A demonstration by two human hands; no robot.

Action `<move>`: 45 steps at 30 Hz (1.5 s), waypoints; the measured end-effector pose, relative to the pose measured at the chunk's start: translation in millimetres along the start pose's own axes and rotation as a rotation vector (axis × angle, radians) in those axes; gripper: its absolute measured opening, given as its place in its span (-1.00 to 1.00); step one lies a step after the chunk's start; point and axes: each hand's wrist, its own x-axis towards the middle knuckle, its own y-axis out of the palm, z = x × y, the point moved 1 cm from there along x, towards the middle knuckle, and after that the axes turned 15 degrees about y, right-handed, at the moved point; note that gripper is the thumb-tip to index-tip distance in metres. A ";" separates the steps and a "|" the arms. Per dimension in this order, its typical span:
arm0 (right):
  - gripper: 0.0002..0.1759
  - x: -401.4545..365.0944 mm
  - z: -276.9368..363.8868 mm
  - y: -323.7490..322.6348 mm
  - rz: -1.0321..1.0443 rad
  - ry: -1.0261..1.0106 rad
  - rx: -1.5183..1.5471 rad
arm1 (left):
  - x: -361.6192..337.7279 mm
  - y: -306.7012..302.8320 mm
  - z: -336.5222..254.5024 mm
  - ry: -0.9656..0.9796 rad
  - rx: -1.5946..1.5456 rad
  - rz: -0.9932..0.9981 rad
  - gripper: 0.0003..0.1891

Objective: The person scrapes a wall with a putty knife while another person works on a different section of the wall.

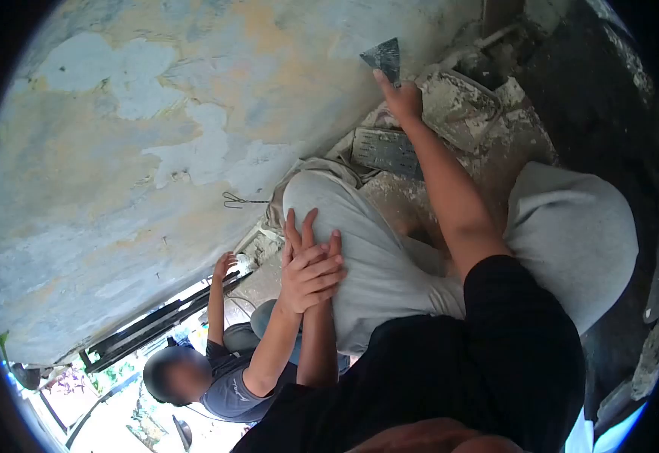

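Note:
My right hand [403, 100] is closed round a putty knife [384, 56], its wide dark blade up against the patchy wall [193, 113]. The handle is mostly hidden in my fingers. My left hand [310, 225] lies by my grey-trousered knee [322, 198], fingers spread and stretched out. Across the back of it a co-worker's hand [313, 279] is laid, overlapping my hand and wrist. Below the putty knife sits a dark, plaster-smeared slab [387, 149] near my right forearm.
A twisted wire loop [243, 200] sticks out from the wall beside my knee. The co-worker [239, 389] crouches at the lower left, other arm raised towards the wall. Plaster-crusted rubble [457, 109] lies along the wall's foot. Dark rails [163, 317] run behind the co-worker.

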 end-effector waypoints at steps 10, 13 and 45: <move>0.00 40.1 5.6 12.9 -0.002 -0.009 -0.029 | -16.2 2.5 34.2 -0.086 -0.181 -0.087 -0.51; -0.01 13.0 -6.7 25.6 -0.066 -0.003 0.014 | -35.3 1.1 28.6 -0.108 -0.268 -0.176 -0.49; -0.07 13.8 10.8 14.6 -0.195 -0.209 0.173 | 0.0 2.2 -7.5 -0.035 0.119 -0.032 -0.32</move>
